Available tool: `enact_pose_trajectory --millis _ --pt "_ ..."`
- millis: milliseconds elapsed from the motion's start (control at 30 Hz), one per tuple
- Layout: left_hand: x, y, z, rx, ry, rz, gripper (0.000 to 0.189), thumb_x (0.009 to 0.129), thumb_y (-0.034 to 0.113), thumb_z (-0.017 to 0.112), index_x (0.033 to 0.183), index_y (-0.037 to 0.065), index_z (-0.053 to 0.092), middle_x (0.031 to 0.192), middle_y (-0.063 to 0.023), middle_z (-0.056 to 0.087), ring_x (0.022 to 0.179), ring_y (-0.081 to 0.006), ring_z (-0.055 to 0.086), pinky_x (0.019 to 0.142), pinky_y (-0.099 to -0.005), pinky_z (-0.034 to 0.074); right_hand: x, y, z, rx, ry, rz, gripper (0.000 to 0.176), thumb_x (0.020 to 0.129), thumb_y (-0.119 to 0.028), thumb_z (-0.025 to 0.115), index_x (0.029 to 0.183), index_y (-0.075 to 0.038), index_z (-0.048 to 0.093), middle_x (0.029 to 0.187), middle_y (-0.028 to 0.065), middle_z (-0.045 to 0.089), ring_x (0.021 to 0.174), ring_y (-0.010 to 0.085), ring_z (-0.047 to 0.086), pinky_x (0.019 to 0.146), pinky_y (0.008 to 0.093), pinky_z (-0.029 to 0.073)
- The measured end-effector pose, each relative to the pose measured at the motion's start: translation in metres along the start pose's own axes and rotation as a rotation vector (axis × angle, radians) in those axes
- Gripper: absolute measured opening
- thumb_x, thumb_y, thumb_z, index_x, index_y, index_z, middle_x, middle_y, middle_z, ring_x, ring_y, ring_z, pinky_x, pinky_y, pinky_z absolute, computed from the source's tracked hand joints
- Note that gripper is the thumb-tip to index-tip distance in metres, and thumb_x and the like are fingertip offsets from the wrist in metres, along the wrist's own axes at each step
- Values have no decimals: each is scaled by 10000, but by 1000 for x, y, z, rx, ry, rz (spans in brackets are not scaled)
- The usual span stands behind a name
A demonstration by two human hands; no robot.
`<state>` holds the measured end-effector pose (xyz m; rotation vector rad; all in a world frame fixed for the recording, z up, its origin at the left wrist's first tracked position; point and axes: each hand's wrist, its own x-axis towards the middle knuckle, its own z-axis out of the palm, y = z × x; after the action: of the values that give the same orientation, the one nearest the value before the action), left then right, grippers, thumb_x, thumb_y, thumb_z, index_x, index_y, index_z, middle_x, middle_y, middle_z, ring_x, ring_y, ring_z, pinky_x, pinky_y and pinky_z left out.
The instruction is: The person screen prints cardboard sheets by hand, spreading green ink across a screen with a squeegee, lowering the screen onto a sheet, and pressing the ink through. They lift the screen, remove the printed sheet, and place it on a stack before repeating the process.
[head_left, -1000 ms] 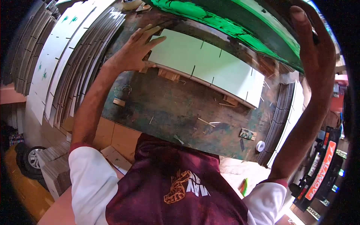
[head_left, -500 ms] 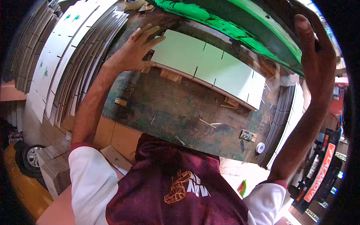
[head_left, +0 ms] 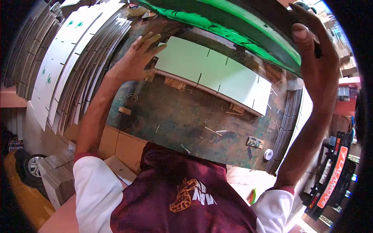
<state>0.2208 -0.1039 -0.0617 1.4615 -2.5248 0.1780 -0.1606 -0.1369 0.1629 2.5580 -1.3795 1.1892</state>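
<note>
My left hand (head_left: 136, 59) is open, fingers spread, at the left end of a white slotted cardboard sheet (head_left: 210, 70). The sheet lies flat on a low stack resting on wooden blocks, with dark slots cut along its edges. Up at the right, my right hand (head_left: 318, 58) is closed at the end of a dark frame smeared with bright green ink (head_left: 229, 37), its thumb on the near side. This frame is tilted up behind the sheet, and its upper part runs out of view.
A stained worktop (head_left: 175, 112) carries wood scraps, a roll of white tape (head_left: 268, 154) and a small block (head_left: 255, 142). Stacked white cardboard sheets (head_left: 58, 58) stand at the left, and more cardboard (head_left: 285, 128) at the right. A tape roll (head_left: 136, 11) sits at the back left.
The view has shifted slightly, so the sheet and worktop appear a little lower and further left. My right hand has moved slightly left in view; my left hand stays spread by the sheet's end.
</note>
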Motion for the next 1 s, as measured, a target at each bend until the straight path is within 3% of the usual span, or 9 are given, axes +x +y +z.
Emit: enact_pose_trajectory --millis 33,133,200,267,333,467,700,867,1000 --pt "0 1 -1 -10 42 4 861 757 260 838 1520 151 456 1571 -165 372 1495 -388 291 1232 -500 287 -2 22 -3 -105 -114 -5 581 976 -598 599 1400 -201 629 1205 121 724 1040 185 675 936 341 511" --pt "-11 11 -19 -216 259 -102 766 813 227 818 1493 118 482 1492 -168 482 1425 -388 408 1186 -490 341 -17 18 1 7 -67 -155 551 981 -472 669 1360 -74 634 1262 111 701 1073 188 668 940 352 528" --pt "-39 19 -23 -463 450 -520 611 958 342 677 1463 54 491 1425 -182 545 1349 -387 487 1138 -506 379 -31 -2 4 -99 -11 -307 576 929 -465 733 1324 -55 647 1236 132 709 1122 249 672 947 380 538" --pt "-49 44 -28 -1302 1141 -921 668 1041 513 468 1449 -17 465 1419 -214 534 1339 -367 487 1128 -510 376 -56 -23 7 -112 -16 -249 778 840 -626 723 1307 -9 645 1206 163 708 1125 305 677 964 416 538" --pt "-47 73 -66 -1596 1451 -899 810 1044 614 318 1478 -63 403 1414 -271 519 1356 -373 473 1154 -523 343 -88 -26 18 -157 12 -335 908 791 -737 671 1306 10 643 1178 177 706 1124 337 679 976 451 545" --pt "-33 116 -108 -1730 1493 -799 844 1039 621 334 1510 -79 349 1442 -296 484 1378 -362 453 1184 -507 309 -145 -40 31 16 -19 -263 770 833 -661 698 1241 -7 678 1078 145 738 1047 337 714 886 413 612" --pt "-41 125 -81 -1361 1361 -1193 612 1093 433 383 1464 -50 446 1449 -191 516 1355 -282 481 1177 -429 352 -136 -20 -5 205 -413 -84 609 852 -451 786 1300 -62 648 1312 188 604 1241 348 600 1067 452 478" --pt "-65 125 -38 -1279 1306 -1295 534 1089 376 415 1441 -19 489 1441 -149 543 1330 -253 510 1149 -414 378 -41 126 59 275 -522 266 408 1026 -357 611 1253 -18 632 1272 223 635 1198 354 615 1038 457 490" --pt "-72 134 -34 -783 1048 -1300 469 1078 298 467 1446 10 498 1434 -163 553 1306 -253 533 1134 -396 384 -3 230 142 -89 -528 8 524 1021 -434 601 1336 -18 551 1233 212 655 1118 374 629 954 469 522"
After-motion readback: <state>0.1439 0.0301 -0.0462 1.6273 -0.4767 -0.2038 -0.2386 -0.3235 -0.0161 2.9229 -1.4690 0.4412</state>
